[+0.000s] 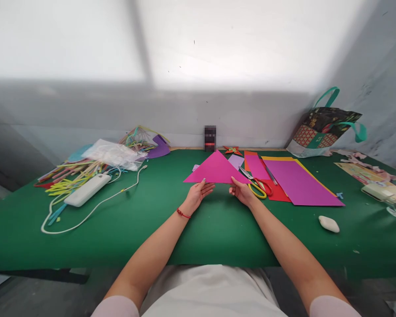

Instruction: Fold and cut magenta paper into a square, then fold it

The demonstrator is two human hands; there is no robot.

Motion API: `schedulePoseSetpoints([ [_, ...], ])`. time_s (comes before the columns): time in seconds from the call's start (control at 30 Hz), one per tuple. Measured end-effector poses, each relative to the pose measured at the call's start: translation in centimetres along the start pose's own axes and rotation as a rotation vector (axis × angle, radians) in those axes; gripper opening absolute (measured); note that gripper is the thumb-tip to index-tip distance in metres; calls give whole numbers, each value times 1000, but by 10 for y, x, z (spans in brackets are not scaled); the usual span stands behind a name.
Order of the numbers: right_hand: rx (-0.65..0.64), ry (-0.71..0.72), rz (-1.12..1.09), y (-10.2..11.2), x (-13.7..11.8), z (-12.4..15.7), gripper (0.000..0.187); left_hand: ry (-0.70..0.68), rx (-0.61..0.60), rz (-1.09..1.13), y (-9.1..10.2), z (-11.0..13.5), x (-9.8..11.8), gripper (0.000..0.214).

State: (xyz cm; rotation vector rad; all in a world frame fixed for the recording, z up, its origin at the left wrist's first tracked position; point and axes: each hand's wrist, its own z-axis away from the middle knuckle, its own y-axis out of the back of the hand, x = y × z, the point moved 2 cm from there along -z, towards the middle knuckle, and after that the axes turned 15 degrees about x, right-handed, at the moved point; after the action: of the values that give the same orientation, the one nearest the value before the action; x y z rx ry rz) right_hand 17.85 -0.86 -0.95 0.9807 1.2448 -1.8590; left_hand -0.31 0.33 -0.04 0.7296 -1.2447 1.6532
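Observation:
A bright pink triangle of paper (216, 169) is held up over the green table, its point facing away from me and its long edge towards me. My left hand (198, 193) grips that near edge left of its middle, thumb on top and fingers beneath. Farther right along the same edge, my right hand (240, 191) pinches the paper between thumb and curled fingers. Scissors with yellow and red handles (259, 189) lie just beyond my right hand, their blades partly behind the triangle's right corner. A lilac paper piece (236, 161) shows behind the triangle.
Purple and yellow sheets (300, 182) lie right of the scissors. A folded red paper star (232, 150) sits at the back. Leftward are a white power bank (87, 190) with cable and paper strips (75, 176). A white case (329, 223) and patterned bag (320, 132) stand right.

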Motion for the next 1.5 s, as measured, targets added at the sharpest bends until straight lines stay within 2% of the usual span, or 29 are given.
schedulePoseSetpoints([
  [0.37,-4,31,3,1,3,-2,32,21,56,36,2,-3,6,24],
  [0.63,-11,38,23,2,4,-4,29,49,109,158,2,-1,13,32],
  [0.77,-35,45,47,0,4,-3,27,75,88,212,2,-1,13,34],
  [0.9,-17,45,53,0,3,-3,25,90,55,233,3,-1,15,36],
  [1.1,-1,36,28,3,3,-5,19,75,79,299,7,-4,19,39],
  [1.4,46,16,-18,8,-1,-8,30,79,88,324,8,-5,21,45],
  [1.5,91,2,-28,9,-3,-8,27,58,88,307,9,-6,22,42],
])
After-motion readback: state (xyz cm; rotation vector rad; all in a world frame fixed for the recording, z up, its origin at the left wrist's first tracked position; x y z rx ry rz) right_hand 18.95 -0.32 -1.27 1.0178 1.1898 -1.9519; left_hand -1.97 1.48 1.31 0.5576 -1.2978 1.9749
